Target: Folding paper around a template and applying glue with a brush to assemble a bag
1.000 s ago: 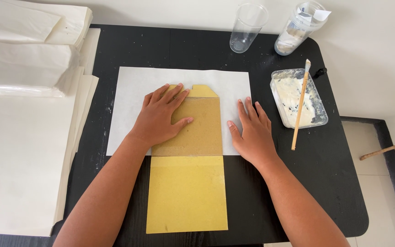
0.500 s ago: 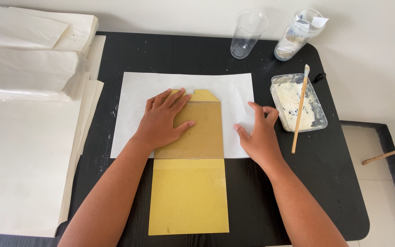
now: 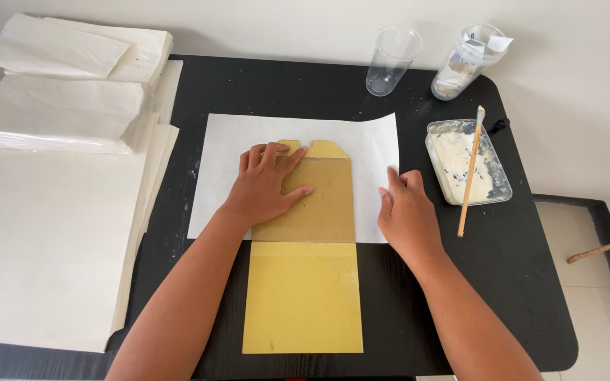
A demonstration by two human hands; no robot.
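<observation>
A long yellow cardboard template (image 3: 303, 296) lies down the middle of the black table (image 3: 517, 282), its brown upper part (image 3: 326, 204) resting on a white paper sheet (image 3: 361, 137). My left hand (image 3: 266, 182) presses flat on the brown part, fingers spread. My right hand (image 3: 405, 212) sits at the sheet's right edge, its fingertips pinching that edge of the paper.
A plastic tub of white paste (image 3: 469, 162) with a brush (image 3: 470, 173) laid across it stands at the right. Behind it are a clear empty cup (image 3: 392, 60) and a jar (image 3: 469, 60). Stacks of white paper (image 3: 51, 212) fill the left side. A wooden stick (image 3: 605, 248) lies off the table.
My right hand has slid from flat beside the template out to the sheet's right edge and taken hold of it. The left hand has stayed on the template.
</observation>
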